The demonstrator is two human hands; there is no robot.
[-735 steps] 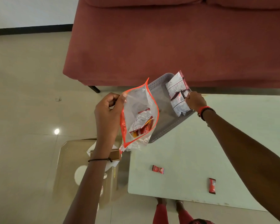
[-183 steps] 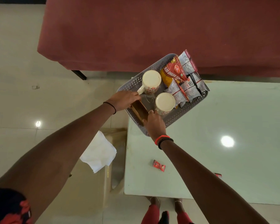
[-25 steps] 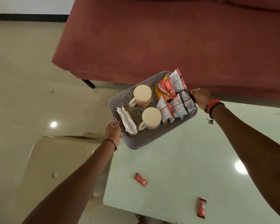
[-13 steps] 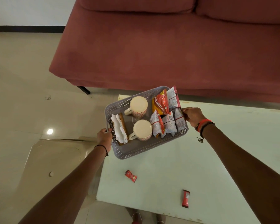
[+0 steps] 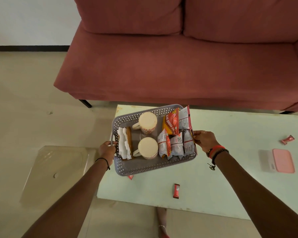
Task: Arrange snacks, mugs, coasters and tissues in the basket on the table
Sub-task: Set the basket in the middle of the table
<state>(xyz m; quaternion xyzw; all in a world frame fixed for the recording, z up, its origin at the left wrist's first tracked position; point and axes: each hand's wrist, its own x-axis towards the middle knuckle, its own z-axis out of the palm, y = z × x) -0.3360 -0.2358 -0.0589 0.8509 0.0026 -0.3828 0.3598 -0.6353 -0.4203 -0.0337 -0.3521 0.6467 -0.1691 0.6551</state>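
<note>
Between both hands, grey perforated plastic basket (image 5: 139, 166) now sits further over pale green tabletop (image 5: 230, 169) than before. Left hand (image 5: 107, 149) closed on its left rim, right hand (image 5: 205, 140) pinching right rim. Red wrapped candy (image 5: 176, 191) below right hand; pink box (image 5: 282, 160) further right.

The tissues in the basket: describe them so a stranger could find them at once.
Start at the grey basket held over the pale table. Along its left end, beside the left hand, lie the tissues, white and crumpled, against brown coasters, unlike the mugs and shiny packets.
</note>
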